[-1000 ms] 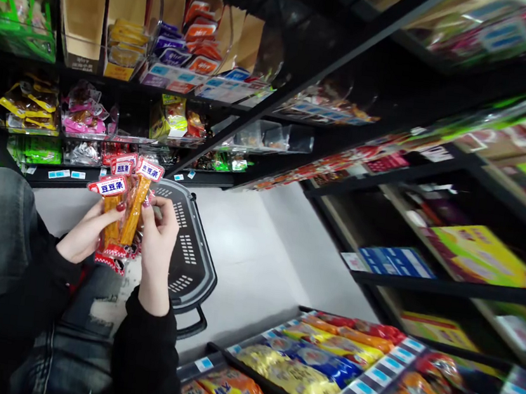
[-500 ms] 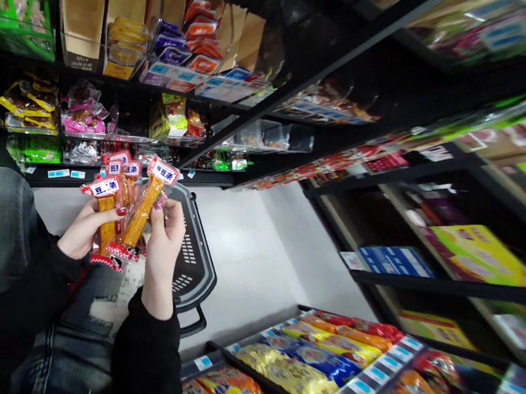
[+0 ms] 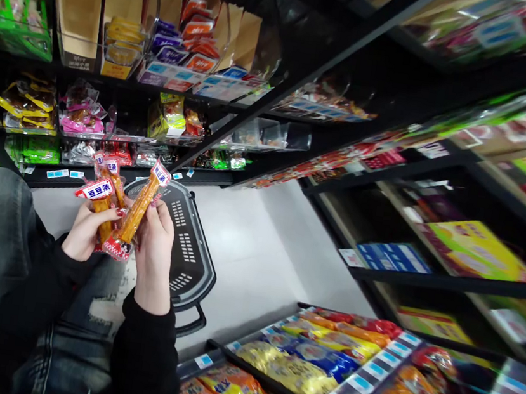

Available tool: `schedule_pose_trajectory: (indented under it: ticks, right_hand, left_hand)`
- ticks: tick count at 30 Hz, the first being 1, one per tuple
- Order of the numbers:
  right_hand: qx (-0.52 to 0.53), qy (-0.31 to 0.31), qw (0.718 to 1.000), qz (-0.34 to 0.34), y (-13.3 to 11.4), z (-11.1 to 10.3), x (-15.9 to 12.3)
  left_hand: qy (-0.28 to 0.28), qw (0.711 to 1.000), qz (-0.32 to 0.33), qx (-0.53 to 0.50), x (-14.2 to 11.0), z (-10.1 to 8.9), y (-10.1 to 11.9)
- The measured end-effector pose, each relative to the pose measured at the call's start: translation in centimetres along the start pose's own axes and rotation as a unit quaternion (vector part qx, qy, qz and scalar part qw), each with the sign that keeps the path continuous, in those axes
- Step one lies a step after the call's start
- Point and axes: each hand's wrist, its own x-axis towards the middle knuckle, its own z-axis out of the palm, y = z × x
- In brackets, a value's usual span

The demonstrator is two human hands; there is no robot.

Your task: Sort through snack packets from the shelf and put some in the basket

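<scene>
Several stick-shaped snack packets with red and white ends sit between my hands, above my knees. My left hand (image 3: 88,227) is closed on a bunch of snack packets (image 3: 104,206), its thumb pressed across the front. Between the fingers and thumb of my right hand (image 3: 155,235) is one snack packet (image 3: 139,207), tilted with its labelled top to the upper right. The lower end of that packet overlaps the bunch. Beyond my right hand a black and grey shopping basket (image 3: 190,239) stands on the white floor, partly hidden by the hand.
Ahead rise black shelves (image 3: 235,107) with small packets in clear bins and upright cardboard boxes (image 3: 78,2). At the lower right a low rack holds bagged snacks (image 3: 303,374). More shelving on the right carries a yellow box (image 3: 484,250). White floor (image 3: 247,246) lies between.
My right hand first drew its packet rightward off the bunch, then tilted it further and brought it back a little left. The bunch in my left hand has shifted slightly left.
</scene>
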Motion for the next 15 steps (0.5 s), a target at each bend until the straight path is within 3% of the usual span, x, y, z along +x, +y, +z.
schedule_pose_trajectory:
  ticks: [9, 15]
  right_hand:
    - [0.083, -0.023, 0.996, 0.032, -0.3, -0.4, 0.4]
    - [0.206, -0.101, 0.972, -0.042, 0.0, -1.9, 1.3]
  left_hand:
    - [0.065, 0.997, 0.047, 0.023, 0.3, -0.3, 0.1]
    - [0.023, 0.999, -0.030, -0.038, -0.3, -0.6, 1.7]
